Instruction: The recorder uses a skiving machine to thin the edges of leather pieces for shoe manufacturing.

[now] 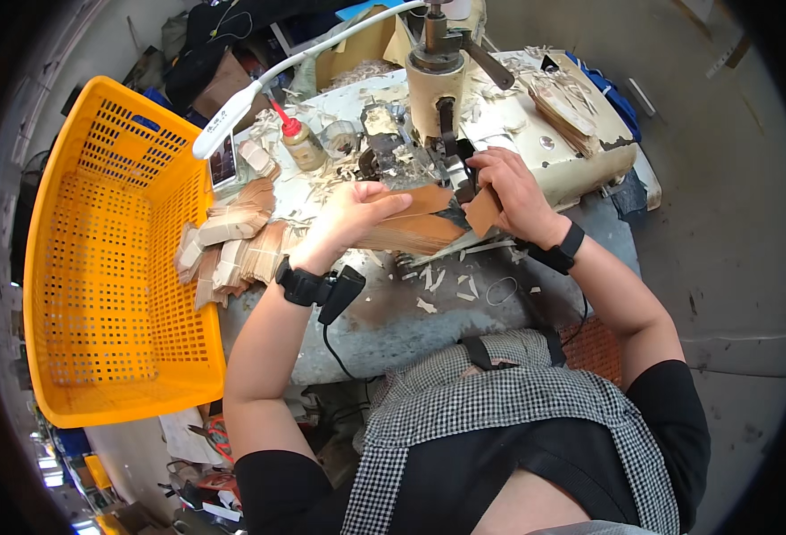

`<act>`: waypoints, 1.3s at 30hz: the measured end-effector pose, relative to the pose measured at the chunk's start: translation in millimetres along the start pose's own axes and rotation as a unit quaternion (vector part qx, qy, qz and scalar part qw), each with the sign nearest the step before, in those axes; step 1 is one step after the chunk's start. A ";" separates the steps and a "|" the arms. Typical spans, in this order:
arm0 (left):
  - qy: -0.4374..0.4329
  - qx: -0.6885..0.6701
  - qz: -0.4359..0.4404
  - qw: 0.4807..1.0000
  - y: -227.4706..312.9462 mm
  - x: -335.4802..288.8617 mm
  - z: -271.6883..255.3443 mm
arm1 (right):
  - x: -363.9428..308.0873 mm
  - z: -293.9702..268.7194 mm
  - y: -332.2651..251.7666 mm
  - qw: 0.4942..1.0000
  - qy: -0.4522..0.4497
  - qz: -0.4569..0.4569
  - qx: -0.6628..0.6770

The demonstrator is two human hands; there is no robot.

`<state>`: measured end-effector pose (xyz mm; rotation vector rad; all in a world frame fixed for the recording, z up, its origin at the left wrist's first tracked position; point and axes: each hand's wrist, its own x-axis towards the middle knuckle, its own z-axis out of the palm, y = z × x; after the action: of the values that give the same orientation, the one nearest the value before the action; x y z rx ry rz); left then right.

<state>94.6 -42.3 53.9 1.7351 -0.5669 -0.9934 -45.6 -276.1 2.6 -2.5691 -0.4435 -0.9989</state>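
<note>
My left hand [357,214] is closed on a flat tan leather piece [424,200], thumb on top, just above a stack of similar leather pieces [411,235]. My right hand [516,198] pinches another tan leather piece [483,212] beside the metal foot [455,169] of an off-white bench machine [436,94]. The fingertips of that hand are partly hidden behind the machine's foot, and I cannot tell whether they touch it. Pale shavings lie around the machine and along the table's near side.
Banded bundles of leather pieces [237,234] lie on the left of the table, next to a large yellow basket [125,401]. A red-capped bottle [304,150] stands behind my left hand, under a white lamp [228,120]. More pieces [561,116] rest on the machine's right side.
</note>
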 end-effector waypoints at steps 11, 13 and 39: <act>-0.069 -0.029 0.037 0.997 -12.1 1.0 -7.4 | -2.1 0.7 -0.4 0.998 0.017 0.057 0.014; -0.058 -0.033 0.029 0.997 -14.9 1.0 -9.4 | -2.8 -0.1 -2.8 0.998 0.009 0.054 0.012; -0.007 0.060 0.049 0.997 -3.6 5.5 7.4 | 6.2 -1.4 -7.0 1.000 0.002 -0.002 -0.019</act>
<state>91.2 -49.1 47.6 1.7886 -0.7262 -0.9184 -44.9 -269.4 9.3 -2.5999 -0.4320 -1.0231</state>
